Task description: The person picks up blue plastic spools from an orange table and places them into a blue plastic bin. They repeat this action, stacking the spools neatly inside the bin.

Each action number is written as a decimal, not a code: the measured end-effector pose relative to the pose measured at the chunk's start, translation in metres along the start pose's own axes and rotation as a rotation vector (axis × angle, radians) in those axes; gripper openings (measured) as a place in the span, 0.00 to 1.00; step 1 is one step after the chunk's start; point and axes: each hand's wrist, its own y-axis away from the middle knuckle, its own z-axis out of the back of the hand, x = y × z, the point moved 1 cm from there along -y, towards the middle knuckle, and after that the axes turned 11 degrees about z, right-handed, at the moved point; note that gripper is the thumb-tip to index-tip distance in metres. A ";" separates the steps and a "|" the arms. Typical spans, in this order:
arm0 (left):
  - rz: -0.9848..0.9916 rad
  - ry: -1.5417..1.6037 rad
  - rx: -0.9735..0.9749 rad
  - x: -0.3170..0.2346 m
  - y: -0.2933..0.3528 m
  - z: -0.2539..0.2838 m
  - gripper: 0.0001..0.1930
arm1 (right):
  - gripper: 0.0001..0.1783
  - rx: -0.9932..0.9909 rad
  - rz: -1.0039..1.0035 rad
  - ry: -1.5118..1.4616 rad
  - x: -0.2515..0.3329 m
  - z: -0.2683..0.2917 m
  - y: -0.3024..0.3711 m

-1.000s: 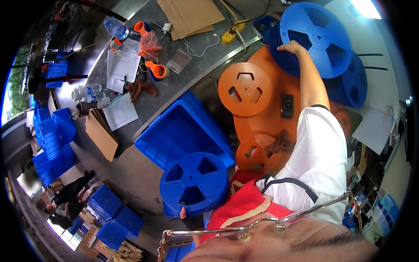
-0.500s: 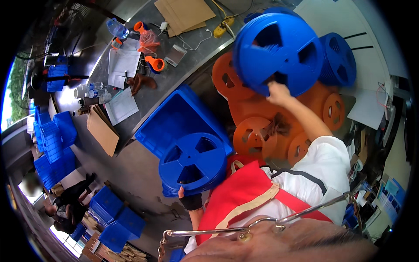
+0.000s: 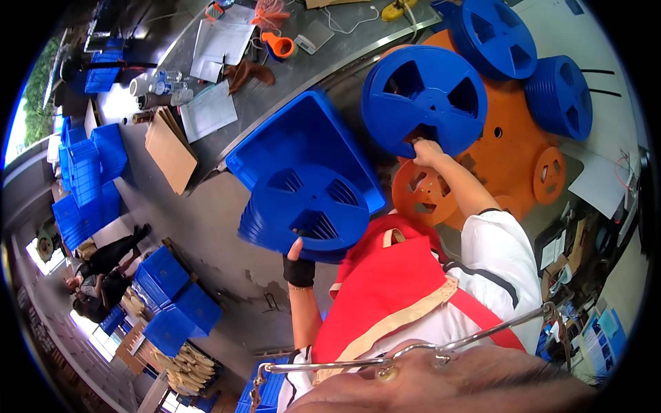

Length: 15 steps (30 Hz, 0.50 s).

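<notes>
My left hand (image 3: 298,267), in a dark fingerless glove, grips the near edge of a tilted stack of blue plastic reels (image 3: 313,198), its thumb on the top face. The bare right hand (image 3: 428,153) has its fingers through a cutout of another blue reel (image 3: 428,81) and holds it over an orange fixture (image 3: 520,131). Part of that reel's underside is hidden. Beside it on the fixture lies an orange disc (image 3: 421,191) with cutouts. Farther off, another blue reel (image 3: 487,43) sits on the fixture's far side.
A blue bin (image 3: 249,148) stands behind the left stack. Right of the fixture is a stack of blue reels (image 3: 551,100). The metal table (image 3: 275,86) carries papers, bottles, an orange tape dispenser (image 3: 279,47) and a small scale (image 3: 315,36). Two people (image 3: 103,275) are at far left.
My right hand has brought its reel nearer and left, apart from the reel at the far side. The left stack has tilted and its layers fan out. The view has shifted too.
</notes>
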 end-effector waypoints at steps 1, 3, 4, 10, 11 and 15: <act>0.029 -0.057 -0.022 -0.001 -0.015 0.007 0.22 | 0.30 -0.009 -0.012 0.006 0.000 -0.004 -0.001; 0.065 -0.186 -0.070 0.005 -0.049 0.009 0.21 | 0.28 -0.020 -0.010 0.056 -0.003 -0.011 -0.005; 0.084 -0.247 -0.090 0.009 -0.069 0.010 0.20 | 0.27 -0.022 0.005 0.104 -0.004 -0.014 -0.006; 0.313 -0.412 -0.127 0.059 -0.205 0.045 0.24 | 0.26 -0.110 0.004 -0.036 0.024 0.007 0.004; 0.393 -0.481 -0.146 0.069 -0.232 0.055 0.25 | 0.27 -0.196 0.030 -0.042 0.030 0.008 0.013; 0.488 -0.840 -0.217 0.127 -0.344 0.113 0.26 | 0.27 -0.392 0.087 -0.003 0.054 0.011 0.033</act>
